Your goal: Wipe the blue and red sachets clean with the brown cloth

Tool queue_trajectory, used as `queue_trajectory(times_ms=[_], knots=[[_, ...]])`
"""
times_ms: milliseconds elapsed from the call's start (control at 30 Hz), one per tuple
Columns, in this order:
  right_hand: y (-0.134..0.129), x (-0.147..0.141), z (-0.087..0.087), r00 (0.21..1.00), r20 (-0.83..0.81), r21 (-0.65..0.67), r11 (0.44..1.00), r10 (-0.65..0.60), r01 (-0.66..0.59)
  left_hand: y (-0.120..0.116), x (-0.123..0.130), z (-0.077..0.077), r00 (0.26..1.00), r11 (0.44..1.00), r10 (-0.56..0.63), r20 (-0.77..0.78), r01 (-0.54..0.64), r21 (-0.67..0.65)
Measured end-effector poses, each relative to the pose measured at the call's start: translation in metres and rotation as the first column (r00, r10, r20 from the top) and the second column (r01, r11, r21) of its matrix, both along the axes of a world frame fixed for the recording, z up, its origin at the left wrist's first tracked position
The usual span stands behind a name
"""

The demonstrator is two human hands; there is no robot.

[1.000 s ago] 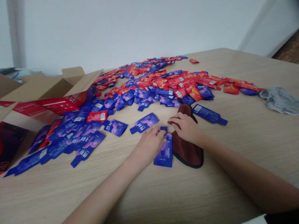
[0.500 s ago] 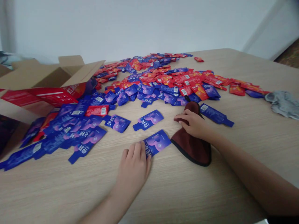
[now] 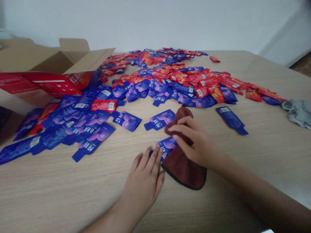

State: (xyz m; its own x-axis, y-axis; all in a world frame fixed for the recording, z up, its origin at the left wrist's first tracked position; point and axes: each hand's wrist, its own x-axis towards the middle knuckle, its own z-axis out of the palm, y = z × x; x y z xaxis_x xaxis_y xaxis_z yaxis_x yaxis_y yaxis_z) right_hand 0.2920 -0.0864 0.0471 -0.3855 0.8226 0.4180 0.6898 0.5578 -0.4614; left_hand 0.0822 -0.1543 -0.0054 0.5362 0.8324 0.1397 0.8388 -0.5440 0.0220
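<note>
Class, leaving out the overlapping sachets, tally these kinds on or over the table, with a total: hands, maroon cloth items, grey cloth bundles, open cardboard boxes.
Hands: 2 (left hand, right hand)
Maroon cloth item: 1
Grey cloth bundle: 1
Open cardboard box: 1
Total: 5

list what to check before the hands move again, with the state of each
1. Left hand touching the blue packet: ok
2. Right hand on the maroon cloth piece: ok
3. Packet's face fully uncovered: not ok, cloth and fingers overlap it
4. Separate blue packet at right apart from both hands: ok
5. Open box within easy reach: cannot tell
6. Touched packet sealed all round: cannot tell
</note>
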Motion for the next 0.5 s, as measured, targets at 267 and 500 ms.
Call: queue_trajectory(times_ms=[267,500], knots=[[-0.01,-0.022,-0.033,0.913,0.404,-0.082,0.996,0.059,-0.028,-0.002,-0.001,0.001,1.0,1.0,0.008,-0.02,-0.008,-0.02],[-0.005,0.011,-0.029,0.931,0.358,-0.162,0.978,-0.066,0.131,-0.002,0.004,0.003,0.999,0.999,0.036,-0.009,-0.036,-0.022]])
